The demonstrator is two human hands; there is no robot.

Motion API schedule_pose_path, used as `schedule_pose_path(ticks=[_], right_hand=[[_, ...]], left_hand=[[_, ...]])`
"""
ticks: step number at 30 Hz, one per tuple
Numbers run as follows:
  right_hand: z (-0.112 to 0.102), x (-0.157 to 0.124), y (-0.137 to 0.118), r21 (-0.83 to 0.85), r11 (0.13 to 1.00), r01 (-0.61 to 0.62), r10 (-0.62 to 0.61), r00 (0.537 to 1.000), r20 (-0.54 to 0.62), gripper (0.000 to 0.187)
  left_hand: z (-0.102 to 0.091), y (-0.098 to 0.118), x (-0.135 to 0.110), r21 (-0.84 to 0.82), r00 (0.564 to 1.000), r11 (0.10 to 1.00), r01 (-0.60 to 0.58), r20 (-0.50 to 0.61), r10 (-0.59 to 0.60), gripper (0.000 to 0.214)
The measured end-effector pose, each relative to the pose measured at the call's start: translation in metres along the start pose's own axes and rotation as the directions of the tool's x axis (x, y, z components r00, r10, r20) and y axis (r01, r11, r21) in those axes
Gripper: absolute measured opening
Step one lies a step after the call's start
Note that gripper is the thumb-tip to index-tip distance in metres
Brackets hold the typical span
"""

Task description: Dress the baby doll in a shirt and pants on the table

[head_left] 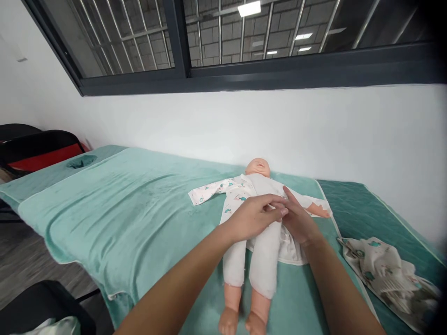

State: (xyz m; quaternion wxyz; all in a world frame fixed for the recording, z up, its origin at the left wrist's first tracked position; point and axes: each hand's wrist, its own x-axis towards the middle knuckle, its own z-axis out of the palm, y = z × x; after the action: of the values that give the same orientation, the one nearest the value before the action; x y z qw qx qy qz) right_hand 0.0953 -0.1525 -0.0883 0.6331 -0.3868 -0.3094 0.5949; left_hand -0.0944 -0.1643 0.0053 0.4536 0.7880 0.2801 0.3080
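Observation:
A baby doll (260, 170) lies on its back on a teal towel (132, 214), head toward the wall. It wears white trousers (260, 260) and an open printed jacket (223, 188) spread under it. My left hand (253, 216) rests on the doll's belly, fingers curled and pinched together on the white cloth at the waist. My right hand (296, 218) lies beside it on the doll's right side, fingers stretched toward the left hand's fingertips and touching them.
A crumpled printed garment (387, 274) lies on the bed at the right. The bed runs along a white wall under a barred window (223, 37). Dark chairs (35, 149) stand at the far left, and another dark seat (42, 307) sits at the lower left.

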Motion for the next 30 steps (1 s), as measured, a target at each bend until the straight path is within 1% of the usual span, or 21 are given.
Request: schedule_pose_path(ticks=[1, 2, 3, 4, 5, 6, 7, 8, 9, 11, 13, 15, 17, 19, 21, 22, 24, 26, 27, 28, 30], right_hand=[[0.0, 0.0, 0.001, 0.0, 1.0, 0.011, -0.011, 1.0, -0.007, 0.078], [0.0, 0.001, 0.001, -0.003, 1.0, 0.022, -0.022, 1.0, -0.019, 0.077], [-0.001, 0.001, 0.003, -0.016, 0.999, 0.032, -0.032, 0.999, -0.038, 0.076], [-0.001, 0.001, 0.004, -0.049, 0.998, 0.034, -0.038, 0.997, -0.066, 0.077], [-0.002, 0.001, 0.006, -0.113, 0.993, 0.037, -0.049, 0.992, -0.113, 0.076], [-0.003, 0.0, 0.008, -0.219, 0.975, 0.041, -0.082, 0.98, -0.179, 0.073], [-0.003, -0.001, 0.01, -0.361, 0.931, 0.051, -0.149, 0.957, -0.248, 0.069], [-0.003, -0.002, 0.011, -0.518, 0.853, 0.064, -0.251, 0.92, -0.3, 0.064], [-0.003, -0.005, 0.012, -0.658, 0.749, 0.081, -0.371, 0.874, -0.314, 0.059], [0.002, -0.01, 0.013, -0.835, 0.531, 0.146, -0.586, 0.774, -0.238, 0.051], [0.013, -0.017, 0.012, -0.891, 0.383, 0.243, -0.696, 0.71, -0.106, 0.042], [0.028, -0.023, 0.011, -0.909, 0.274, 0.315, -0.735, 0.678, 0.014, 0.033], [0.045, -0.026, 0.009, -0.922, 0.162, 0.351, -0.738, 0.663, 0.123, 0.029], [0.062, -0.026, 0.008, -0.93, 0.048, 0.365, -0.696, 0.68, 0.23, 0.027], [0.077, -0.02, 0.004, -0.936, -0.089, 0.341, -0.606, 0.727, 0.322, 0.027], [0.085, -0.015, 0.001, -0.94, -0.157, 0.304, -0.553, 0.761, 0.339, 0.026], [0.099, 0.0, -0.008, -0.949, -0.253, 0.187, -0.455, 0.843, 0.287, 0.029], [0.114, 0.019, -0.018, -0.957, -0.283, 0.067, -0.351, 0.921, 0.168, 0.036], [0.122, 0.03, -0.022, -0.953, -0.301, 0.031, -0.293, 0.948, 0.124, 0.038], [0.129, 0.04, -0.024, -0.942, -0.335, 0.017, -0.236, 0.966, 0.101, 0.039], [0.143, 0.061, -0.023, -0.901, -0.434, 0.03, -0.126, 0.988, 0.093, 0.038]], left_hand=[[-0.001, -0.005, -0.007, -0.017, 0.998, 1.0, -0.021, -0.068, 0.02, 0.034], [-0.004, -0.015, -0.015, 0.02, 0.983, 0.999, -0.026, -0.183, 0.03, 0.032], [-0.009, -0.03, -0.022, 0.097, 0.949, 0.995, -0.003, -0.313, 0.033, 0.03], [-0.017, -0.047, -0.03, 0.195, 0.908, 0.98, 0.041, -0.416, 0.045, 0.029], [-0.026, -0.066, -0.037, 0.324, 0.864, 0.941, 0.1, -0.498, 0.079, 0.03], [-0.036, -0.085, -0.044, 0.456, 0.833, 0.872, 0.177, -0.541, 0.114, 0.035], [-0.046, -0.104, -0.051, 0.551, 0.821, 0.789, 0.271, -0.561, 0.109, 0.04], [-0.057, -0.12, -0.056, 0.603, 0.811, 0.705, 0.373, -0.581, 0.067, 0.046], [-0.067, -0.133, -0.06, 0.624, 0.789, 0.626, 0.467, -0.614, 0.024, 0.053], [-0.087, -0.151, -0.063, 0.659, 0.775, 0.499, 0.563, -0.631, -0.042, 0.058], [-0.103, -0.158, -0.06, 0.686, 0.778, 0.422, 0.593, -0.623, -0.081, 0.055], [-0.117, -0.161, -0.055, 0.706, 0.781, 0.374, 0.602, -0.618, -0.091, 0.052], [-0.128, -0.164, -0.049, 0.719, 0.781, 0.342, 0.605, -0.62, -0.078, 0.054], [-0.137, -0.167, -0.045, 0.719, 0.775, 0.331, 0.611, -0.629, -0.065, 0.057], [-0.143, -0.17, -0.042, 0.693, 0.75, 0.337, 0.637, -0.659, -0.061, 0.058], [-0.144, -0.172, -0.041, 0.677, 0.735, 0.343, 0.651, -0.676, -0.061, 0.059], [-0.144, -0.174, -0.042, 0.647, 0.709, 0.353, 0.675, -0.701, -0.072, 0.058], [-0.142, -0.174, -0.044, 0.634, 0.701, 0.367, 0.681, -0.709, -0.075, 0.059], [-0.139, -0.173, -0.045, 0.634, 0.703, 0.382, 0.672, -0.708, -0.063, 0.06], [-0.136, -0.171, -0.047, 0.644, 0.715, 0.405, 0.649, -0.698, -0.036, 0.06], [-0.13, -0.168, -0.051, 0.697, 0.768, 0.466, 0.546, -0.638, 0.055, 0.061]])
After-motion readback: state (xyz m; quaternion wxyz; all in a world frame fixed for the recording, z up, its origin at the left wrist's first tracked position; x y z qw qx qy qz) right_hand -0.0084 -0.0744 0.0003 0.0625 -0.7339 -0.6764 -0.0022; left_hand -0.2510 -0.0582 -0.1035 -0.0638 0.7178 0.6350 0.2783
